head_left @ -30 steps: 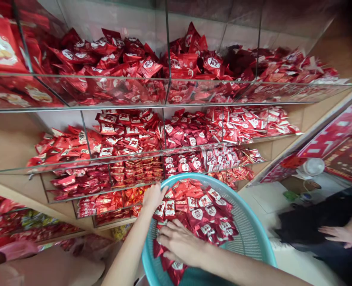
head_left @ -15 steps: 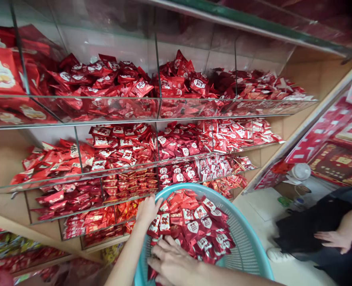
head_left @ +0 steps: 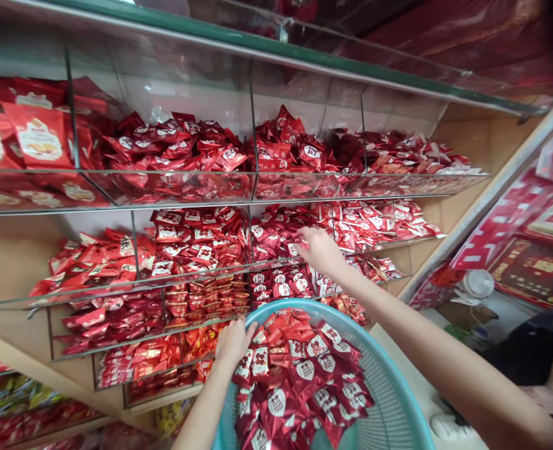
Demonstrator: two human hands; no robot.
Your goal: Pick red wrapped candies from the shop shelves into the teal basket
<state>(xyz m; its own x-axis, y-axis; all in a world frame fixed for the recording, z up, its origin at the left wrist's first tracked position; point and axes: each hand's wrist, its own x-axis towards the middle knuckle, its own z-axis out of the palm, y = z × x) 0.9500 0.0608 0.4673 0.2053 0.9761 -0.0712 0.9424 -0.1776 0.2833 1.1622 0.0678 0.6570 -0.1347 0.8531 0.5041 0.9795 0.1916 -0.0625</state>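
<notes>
A turquoise plastic basket [head_left: 398, 400] holds a heap of red and dark-red wrapped snack packets [head_left: 304, 375] with white labels. My left hand [head_left: 233, 342] is closed over its far-left rim. Above the basket, my right hand [head_left: 322, 253] reaches to the front edge of a middle shelf. Its thumb and fingers are slightly apart, close to small dark-red packets [head_left: 276, 240] with white labels; no packet clearly shows in its grip.
Tiered shelves with clear dividers [head_left: 252, 119] hold several kinds of red packets. Large red bags [head_left: 39, 134] stand at upper left. A glass shelf edge [head_left: 210, 47] runs overhead. At right, another person's dark clothing [head_left: 515, 353] and a white shoe [head_left: 449, 428] show.
My right hand has left the packets in the basket and moved up to the middle shelf. My left hand stays on the rim. The view has shifted slightly upward.
</notes>
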